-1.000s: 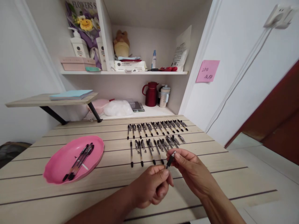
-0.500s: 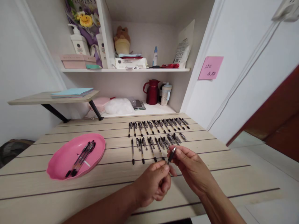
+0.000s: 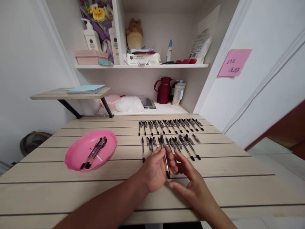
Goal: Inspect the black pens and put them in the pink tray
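My left hand (image 3: 153, 170) is closed around an uncapped pen (image 3: 166, 163), whose tip points away from me and whose black end points down toward me. Just to the right, my right hand (image 3: 194, 183) is open, with thumb and fingers apart by the pen's lower end; I cannot tell if a fingertip touches it. Beyond both hands, several pens and clear caps lie in a front row, partly hidden by my left hand, with a loose cap (image 3: 196, 138) at its right end. Behind it runs a second row of pens with caps, including one pen (image 3: 151, 128).
On the left of the slatted table (image 3: 114, 187) sits a pink tray (image 3: 71, 162) holding several pens. A small raised shelf (image 3: 47, 94) stands behind it. A cabinet with a dark red jug (image 3: 163, 90) and a cup (image 3: 178, 93) borders the table's far side.
The pen has turned from between both hands to lie in my left hand alone. My right hand has let go and opened. The camera view has shifted left.
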{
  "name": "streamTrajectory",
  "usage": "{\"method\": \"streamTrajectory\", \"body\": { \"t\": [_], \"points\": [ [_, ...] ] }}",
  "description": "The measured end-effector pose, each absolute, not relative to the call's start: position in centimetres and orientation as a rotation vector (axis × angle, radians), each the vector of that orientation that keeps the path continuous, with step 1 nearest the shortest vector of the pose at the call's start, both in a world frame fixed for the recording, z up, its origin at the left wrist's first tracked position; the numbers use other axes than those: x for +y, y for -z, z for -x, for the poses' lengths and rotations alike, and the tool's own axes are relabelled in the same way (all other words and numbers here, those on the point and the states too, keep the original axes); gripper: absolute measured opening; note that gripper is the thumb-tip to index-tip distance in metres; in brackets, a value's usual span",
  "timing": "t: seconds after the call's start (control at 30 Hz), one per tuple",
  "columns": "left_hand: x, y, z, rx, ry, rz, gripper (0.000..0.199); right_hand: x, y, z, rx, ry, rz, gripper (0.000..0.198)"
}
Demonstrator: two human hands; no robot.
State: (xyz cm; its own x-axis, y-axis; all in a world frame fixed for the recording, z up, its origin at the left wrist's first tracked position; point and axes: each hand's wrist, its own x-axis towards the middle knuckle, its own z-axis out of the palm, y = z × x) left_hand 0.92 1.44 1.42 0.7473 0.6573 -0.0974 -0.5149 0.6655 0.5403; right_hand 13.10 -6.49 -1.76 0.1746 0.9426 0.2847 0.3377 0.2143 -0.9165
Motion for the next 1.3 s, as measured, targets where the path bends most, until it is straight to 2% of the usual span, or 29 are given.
{"method": "streamTrajectory", "body": {
  "t": [0.2, 0.37, 0.43, 0.57, 0.83, 1.07, 1.3],
  "points": [
    [1.0, -0.8, -1.3, 0.302, -0.697, -0.566, 0.016, -6.3, 3.0, -12.3, -1.404, -0.503, 1.355, 0.072],
    [1.0, -0.6, -0.8, 0.343, -0.562, -0.669, 0.02, -6.6, 2.8, -13.1, -1.448, -0.671, 1.253, 0.078],
    [1.1, -0.7, -0.5, 0.313, -0.488, -0.705, 0.019, -6.6, 1.8, -14.0, -1.378, -0.8, 1.164, 0.07],
    [1.0, -1.1, 0.0, 0.183, -0.327, -0.741, 0.017, -6.0, -0.7, -15.4, -1.047, -0.934, 1.02, 0.039],
    [0.6, -0.9, 0.2, 0.032, -0.073, -0.746, 0.024, -5.0, -2.9, -13.9, -0.76, -1.15, 0.803, 0.025],
    [0.4, -1.0, 0.2, -0.005, -0.071, -0.799, 0.023, -5.3, -2.7, -13.7, -0.673, -1.131, 0.723, 0.017],
    [-0.1, -1.0, -0.3, 0.239, -0.299, -1.035, 0.026, -5.5, -2.5, -13.7, -0.605, -1.141, 0.735, 0.017]
  ]
}}
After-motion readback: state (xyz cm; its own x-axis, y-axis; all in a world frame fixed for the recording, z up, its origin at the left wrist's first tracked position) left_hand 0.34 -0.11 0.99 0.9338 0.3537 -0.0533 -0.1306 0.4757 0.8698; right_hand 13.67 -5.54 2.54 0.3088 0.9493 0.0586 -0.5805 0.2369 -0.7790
